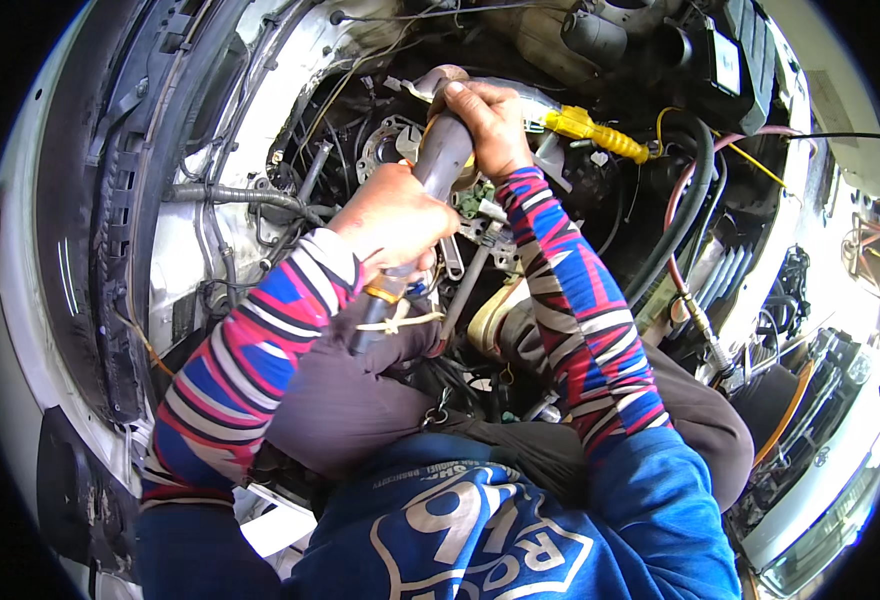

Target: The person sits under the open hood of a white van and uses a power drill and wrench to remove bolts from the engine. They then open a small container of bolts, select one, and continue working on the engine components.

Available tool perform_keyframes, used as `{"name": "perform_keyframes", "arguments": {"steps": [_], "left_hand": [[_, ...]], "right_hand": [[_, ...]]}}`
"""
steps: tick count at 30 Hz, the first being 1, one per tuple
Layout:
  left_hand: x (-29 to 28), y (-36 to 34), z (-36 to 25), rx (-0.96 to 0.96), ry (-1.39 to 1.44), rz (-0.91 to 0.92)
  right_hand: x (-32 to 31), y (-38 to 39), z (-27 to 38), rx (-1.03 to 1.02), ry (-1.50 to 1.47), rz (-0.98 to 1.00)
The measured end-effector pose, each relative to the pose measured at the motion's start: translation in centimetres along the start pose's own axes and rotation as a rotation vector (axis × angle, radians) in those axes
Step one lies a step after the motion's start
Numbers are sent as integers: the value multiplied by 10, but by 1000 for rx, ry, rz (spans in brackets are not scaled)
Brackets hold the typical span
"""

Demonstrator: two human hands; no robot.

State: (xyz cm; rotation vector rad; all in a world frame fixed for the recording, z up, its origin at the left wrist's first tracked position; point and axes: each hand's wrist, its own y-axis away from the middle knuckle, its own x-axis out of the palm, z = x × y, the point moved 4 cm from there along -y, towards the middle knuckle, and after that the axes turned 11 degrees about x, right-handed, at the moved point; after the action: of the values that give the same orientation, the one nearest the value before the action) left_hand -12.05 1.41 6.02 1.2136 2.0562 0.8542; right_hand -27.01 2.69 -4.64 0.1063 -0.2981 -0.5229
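Note:
A thick grey tube-shaped piece [442,158] slants between my two hands over an open engine bay; its exact kind I cannot tell. My left hand [392,213] is closed around its middle, fingers wrapped and partly hidden. Higher up, my right hand [490,122] grips its upper end with the thumb lying over the top. Below my left fist are an orange-brown band [386,287] and a dark lower end. Metal engine-bay parts [485,235] lie beneath the hands, partly covered by them. A wrench-like metal piece [451,258] shows beside my left fingers.
A yellow ribbed grip [600,133] lies just right of my right hand. Thick black hoses [682,225] run down the right side. A black box-shaped housing [745,65] stands at the far right. Wiring and a corrugated conduit [225,194] line the left. My bent legs [345,395] are inside the bay.

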Motion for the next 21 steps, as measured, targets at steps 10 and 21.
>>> {"name": "perform_keyframes", "arguments": {"steps": [10, 21], "left_hand": [[-28, -8, -12, 59, -247, 104], [-15, -2, -19, 49, -215, 5]], "right_hand": [[3, 2, -13, 57, -79, -235], [-10, -6, -3, -24, 78, -184]]}}
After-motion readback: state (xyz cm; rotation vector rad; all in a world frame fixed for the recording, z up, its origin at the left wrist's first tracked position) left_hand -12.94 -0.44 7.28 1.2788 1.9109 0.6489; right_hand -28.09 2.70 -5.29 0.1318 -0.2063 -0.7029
